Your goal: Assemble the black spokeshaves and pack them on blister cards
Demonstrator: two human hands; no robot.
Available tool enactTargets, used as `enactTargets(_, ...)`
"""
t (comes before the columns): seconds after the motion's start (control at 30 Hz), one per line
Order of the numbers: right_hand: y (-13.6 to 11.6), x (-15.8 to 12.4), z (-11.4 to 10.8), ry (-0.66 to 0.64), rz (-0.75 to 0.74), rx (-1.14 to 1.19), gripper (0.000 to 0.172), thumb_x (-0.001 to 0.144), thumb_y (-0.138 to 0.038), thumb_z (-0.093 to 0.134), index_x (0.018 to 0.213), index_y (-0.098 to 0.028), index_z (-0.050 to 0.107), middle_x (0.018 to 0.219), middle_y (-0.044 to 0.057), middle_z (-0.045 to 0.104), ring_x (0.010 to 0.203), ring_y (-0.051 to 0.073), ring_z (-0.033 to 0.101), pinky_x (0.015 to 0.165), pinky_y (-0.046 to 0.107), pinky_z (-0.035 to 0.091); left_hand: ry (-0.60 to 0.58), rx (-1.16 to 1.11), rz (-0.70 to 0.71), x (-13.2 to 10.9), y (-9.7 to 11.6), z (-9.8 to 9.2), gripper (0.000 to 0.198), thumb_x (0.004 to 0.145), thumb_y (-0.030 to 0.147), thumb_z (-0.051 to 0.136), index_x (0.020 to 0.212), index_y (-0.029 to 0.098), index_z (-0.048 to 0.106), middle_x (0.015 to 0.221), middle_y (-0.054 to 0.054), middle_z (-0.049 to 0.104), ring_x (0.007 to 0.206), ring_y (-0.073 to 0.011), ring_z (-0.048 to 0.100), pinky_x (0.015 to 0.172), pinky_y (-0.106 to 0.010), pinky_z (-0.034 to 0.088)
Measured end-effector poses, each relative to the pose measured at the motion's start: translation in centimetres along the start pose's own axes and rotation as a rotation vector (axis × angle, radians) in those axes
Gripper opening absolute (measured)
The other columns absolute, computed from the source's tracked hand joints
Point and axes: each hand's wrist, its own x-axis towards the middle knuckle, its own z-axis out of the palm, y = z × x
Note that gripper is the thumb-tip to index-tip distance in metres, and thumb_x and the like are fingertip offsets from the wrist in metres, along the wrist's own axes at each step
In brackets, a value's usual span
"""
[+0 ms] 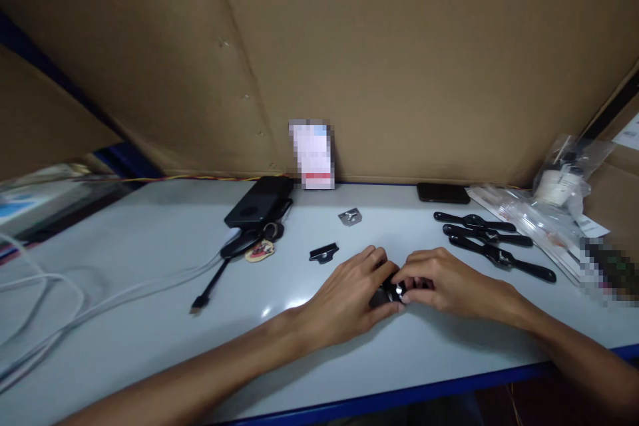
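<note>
My left hand (357,286) and my right hand (432,283) meet low over the table, right of centre. Both have their fingers closed around a black spokeshave (394,291), mostly hidden by the fingers; a shiny metal spot shows on it. Up and to the left of my left hand lies a small black cap plate (324,253) with a hole-like mark. Behind that plate rests a loose silver blade (350,216). To the right of my right hand, several black spokeshaves (499,256) lie side by side.
A propped phone (315,156) leans against the cardboard wall (374,66). At left are a black power bank (259,201), a key fob (239,243) and white cables (124,296). A dark phone (443,193) and plastic bags (529,213) lie at the right rear.
</note>
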Motion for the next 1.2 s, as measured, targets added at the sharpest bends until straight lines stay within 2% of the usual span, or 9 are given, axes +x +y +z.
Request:
enactTargets(0.07, 0.0, 0.0, 0.2, 0.031, -0.01, -0.077, 0.002, 0.088, -0.015, 0.07, 0.089, -0.017, 0.071, 0.085, 0.003, 0.065, 0.079, 0.015, 0.059, 0.075, 0.027, 0.044, 0.004, 0.002, 0.0, 0.0, -0.1, 0.1, 0.025, 0.09, 0.042, 0.065, 0.098, 0.02, 0.058, 0.097, -0.005, 0.056, 0.091, -0.0237, 0.053, 0.074, -0.037, 0.047)
enactTargets(0.33, -0.5, 0.4, 2.1, 0.082, -0.057, -0.264, 0.015, 0.086, -0.011, 0.062, 0.072, -0.016, 0.062, 0.074, 0.002, 0.06, 0.069, 0.015, 0.05, 0.064, 0.029, 0.037, 0.022, 0.022, 0.007, 0.1, -0.2, 0.3, 0.016, 0.091, 0.034, 0.062, 0.091, 0.02, 0.055, 0.095, -0.005, 0.055, 0.088, -0.0236, 0.052, 0.071, -0.037, 0.047)
enactTargets(0.5, -0.3, 0.3, 1.1, 0.086, -0.026, -0.169, 0.029, 0.093, -0.028, 0.064, 0.066, -0.017, 0.061, 0.065, -0.001, 0.056, 0.063, 0.012, 0.046, 0.064, 0.028, 0.036, 0.027, -0.001, 0.015, 0.0, -0.2, 0.2, 0.019, 0.092, 0.038, 0.061, 0.096, 0.02, 0.057, 0.095, -0.005, 0.056, 0.089, -0.0236, 0.053, 0.071, -0.037, 0.047)
enactTargets(0.63, 0.2, -0.1, -0.2, 0.101, 0.011, -0.05, 0.009, 0.091, -0.027, 0.068, 0.094, -0.019, 0.071, 0.079, 0.0, 0.065, 0.068, 0.012, 0.054, 0.064, 0.025, 0.038, 0.043, 0.012, 0.017, -0.1, -0.2, 0.2, 0.026, 0.09, 0.044, 0.065, 0.101, 0.021, 0.058, 0.096, -0.004, 0.057, 0.089, -0.0233, 0.053, 0.072, -0.037, 0.047)
enactTargets(0.7, 0.3, -0.1, -0.4, 0.075, -0.004, -0.059, 0.013, 0.09, -0.025, 0.07, 0.101, -0.021, 0.073, 0.086, 0.002, 0.068, 0.076, 0.014, 0.058, 0.07, 0.027, 0.041, 0.04, 0.009, 0.018, -0.1, -0.2, 0.2, 0.027, 0.09, 0.045, 0.065, 0.101, 0.021, 0.058, 0.096, -0.004, 0.057, 0.089, -0.0229, 0.053, 0.073, -0.037, 0.047)
enactTargets(0.77, 0.3, 0.0, -0.3, 0.071, -0.012, -0.082, 0.01, 0.091, -0.026, 0.068, 0.091, -0.019, 0.075, 0.081, 0.002, 0.067, 0.075, 0.014, 0.058, 0.071, 0.027, 0.041, 0.032, 0.002, 0.017, 0.0, -0.2, 0.2, 0.027, 0.091, 0.044, 0.064, 0.103, 0.021, 0.059, 0.097, -0.004, 0.058, 0.09, -0.0226, 0.054, 0.073, -0.036, 0.048)
enactTargets(0.9, -0.2, 0.3, -0.3, 0.181, 0.057, 0.013, 0.039, 0.097, -0.029, 0.058, 0.061, -0.016, 0.065, 0.058, -0.002, 0.055, 0.056, 0.01, 0.048, 0.059, 0.025, 0.035, 0.024, 0.033, 0.01, 0.0, -0.2, 0.1, 0.029, 0.089, 0.044, 0.067, 0.103, 0.02, 0.058, 0.097, -0.005, 0.058, 0.089, -0.0235, 0.054, 0.073, -0.037, 0.048)
enactTargets(1.07, -0.7, 0.2, -0.6, 0.231, 0.133, 0.136, 0.025, 0.095, -0.029, 0.059, 0.073, -0.017, 0.064, 0.058, -0.006, 0.052, 0.053, 0.008, 0.044, 0.054, 0.022, 0.032, 0.05, 0.035, 0.017, -0.1, -0.3, 0.2, 0.031, 0.089, 0.047, 0.066, 0.104, 0.02, 0.058, 0.096, -0.005, 0.058, 0.088, -0.0237, 0.053, 0.072, -0.038, 0.048)
enactTargets(1.2, -0.6, 0.0, -0.3, 0.174, 0.089, 0.132, 0.032, 0.097, -0.03, 0.055, 0.068, -0.018, 0.058, 0.055, -0.007, 0.045, 0.051, 0.008, 0.036, 0.052, 0.023, 0.029, 0.048, 0.023, 0.011, -0.1, -0.3, 0.3, 0.028, 0.09, 0.045, 0.065, 0.102, 0.02, 0.058, 0.098, -0.005, 0.058, 0.089, -0.0232, 0.054, 0.072, -0.037, 0.049)
